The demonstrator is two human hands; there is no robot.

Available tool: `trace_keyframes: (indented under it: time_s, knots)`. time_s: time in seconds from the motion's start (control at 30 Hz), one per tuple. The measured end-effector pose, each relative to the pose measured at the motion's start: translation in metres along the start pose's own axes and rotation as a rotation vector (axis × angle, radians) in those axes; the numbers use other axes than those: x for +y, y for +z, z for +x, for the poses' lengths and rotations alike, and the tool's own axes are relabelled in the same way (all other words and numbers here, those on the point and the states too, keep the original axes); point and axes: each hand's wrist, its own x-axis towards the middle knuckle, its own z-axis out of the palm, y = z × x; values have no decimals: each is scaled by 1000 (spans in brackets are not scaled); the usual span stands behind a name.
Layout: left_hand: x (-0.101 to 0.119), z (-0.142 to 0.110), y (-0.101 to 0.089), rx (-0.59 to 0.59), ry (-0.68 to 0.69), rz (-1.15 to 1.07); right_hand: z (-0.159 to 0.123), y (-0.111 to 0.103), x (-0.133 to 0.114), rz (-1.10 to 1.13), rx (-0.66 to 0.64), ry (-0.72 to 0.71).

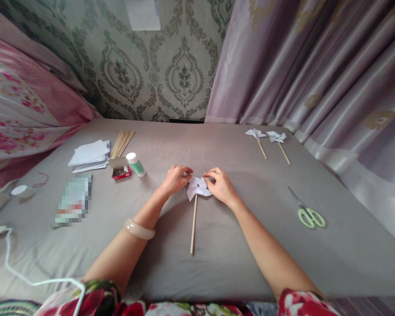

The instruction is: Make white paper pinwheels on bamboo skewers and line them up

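A white paper pinwheel (197,188) on a wooden stick (193,226) lies in front of me, its stick pointing toward me. My left hand (178,179) pinches the upper left edge of the paper blades. On the other side, my right hand (219,183) has thumb and fingers closed on the upper right blade. A small dark spot shows at the pinwheel's centre. The fingertips partly cover the blade tips.
Two pinwheels (256,134) lie at the back right, above green-handled scissors (311,217). At left are a paper stack (89,154), wooden sticks (122,143), a small red box (120,170), a white-capped bottle (136,164), a blurred packet (73,201) and a white cable (36,281).
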Motion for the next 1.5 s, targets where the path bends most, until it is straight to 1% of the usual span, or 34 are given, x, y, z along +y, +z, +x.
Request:
trace_keyframes:
  time_s: [0.07,0.17,0.37,0.53,0.63,0.83,1.03,1.17,1.5]
  knots:
    - [-3,5,7,-40,-3,-4,0,5,0,-39,21,-35]
    - [-7,4,12,-67,21,-13,-3,10,-1,-68,11,-39]
    - [-11,2,16,-77,41,-30,-9,14,-5,-108,-56,5]
    - [-10,1,19,-39,41,-29,-12,15,-7,-108,-60,14]
    - [-7,-1,19,-38,50,-59,-13,14,-7,-93,-61,19]
    - [-2,-3,17,-72,32,-78,-13,15,-6,-67,-52,16]
    - [-7,-3,17,-102,80,-73,-13,16,-5,-56,-51,4]
    - [-11,-2,18,-108,88,-78,-13,15,-7,-38,-50,-7]
    - [-14,-2,16,-137,133,-120,-14,15,-6,-19,-19,-69]
